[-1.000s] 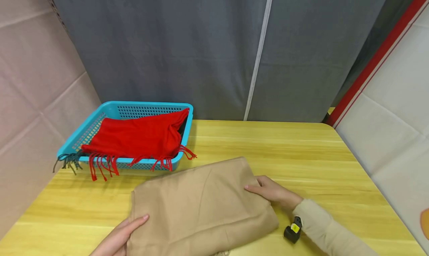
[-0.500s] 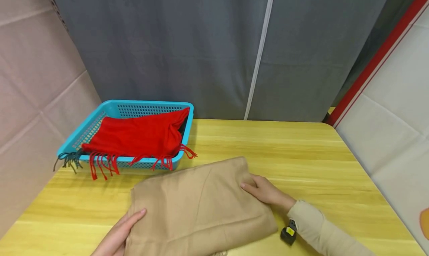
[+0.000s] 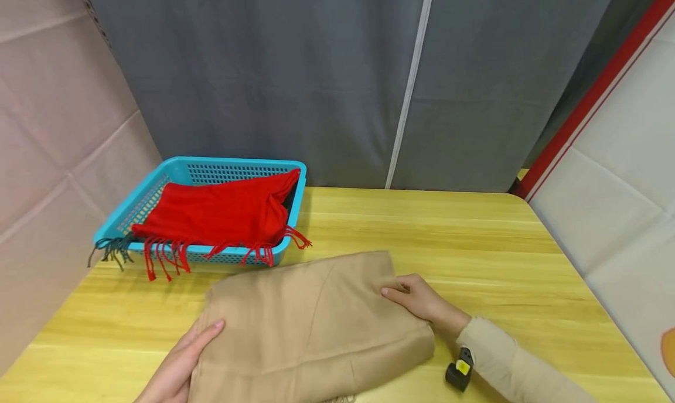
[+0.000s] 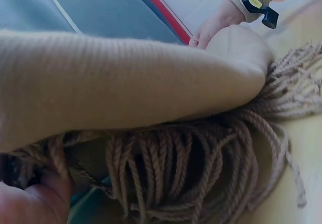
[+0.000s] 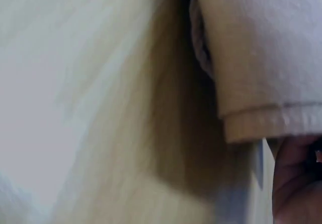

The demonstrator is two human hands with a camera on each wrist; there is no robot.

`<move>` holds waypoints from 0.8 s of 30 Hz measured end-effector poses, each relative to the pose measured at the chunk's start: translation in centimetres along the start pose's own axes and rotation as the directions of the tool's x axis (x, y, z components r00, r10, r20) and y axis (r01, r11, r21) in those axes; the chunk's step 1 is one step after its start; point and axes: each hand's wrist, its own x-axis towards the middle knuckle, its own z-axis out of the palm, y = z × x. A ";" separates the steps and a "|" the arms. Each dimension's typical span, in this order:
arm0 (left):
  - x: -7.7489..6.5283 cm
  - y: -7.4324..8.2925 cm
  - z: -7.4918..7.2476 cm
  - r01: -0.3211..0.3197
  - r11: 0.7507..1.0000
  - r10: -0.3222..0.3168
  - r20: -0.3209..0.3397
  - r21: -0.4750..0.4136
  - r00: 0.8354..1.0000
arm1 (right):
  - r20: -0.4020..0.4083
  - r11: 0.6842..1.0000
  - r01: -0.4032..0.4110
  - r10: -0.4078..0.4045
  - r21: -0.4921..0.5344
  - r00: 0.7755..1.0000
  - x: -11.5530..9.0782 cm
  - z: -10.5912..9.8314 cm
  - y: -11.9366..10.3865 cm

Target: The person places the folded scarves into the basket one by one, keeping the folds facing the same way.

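Observation:
A folded beige scarf [image 3: 311,321] lies slanted over the front of the table, held between both hands. My left hand [image 3: 181,359] grips its left edge, thumb on top and the other fingers hidden underneath. At the right edge my right hand [image 3: 422,300] pinches the cloth, its thumb on the upper face. Long twisted fringe [image 4: 171,163] hangs under the fold in the left wrist view. In the right wrist view the scarf's folded edge [image 5: 271,118] stands above the table, with part of the right hand [image 5: 297,183] beneath it.
A blue plastic basket [image 3: 237,164] stands at the back left. Inside it a folded red scarf [image 3: 216,212] lies over something dark, and red and dark green fringes [image 3: 113,249] hang over its front rim. A grey curtain [image 3: 263,81] closes off the table's [image 3: 474,239] back.
Both hands keep hold of the beige scarf. The left hand has shifted slightly up and left, and the scarf's front fold has tilted a little; the basket stays where it was.

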 end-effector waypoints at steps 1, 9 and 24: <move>-0.1 0.1 0.1 -0.002 1.000 0.002 -0.011 -0.001 1.000 | -0.004 1.000 0.001 -0.001 0.002 1.000 -0.1 0.0 -0.1; -1.2 1.1 0.3 0.017 1.000 -0.019 -0.064 -0.026 0.998 | -0.061 0.998 0.004 0.000 0.070 0.998 -0.8 0.0 -1.5; -4.0 3.0 -0.6 0.105 0.993 -0.095 -0.182 0.046 0.979 | -0.084 0.963 -0.073 0.097 0.258 0.992 -1.8 -0.1 -3.2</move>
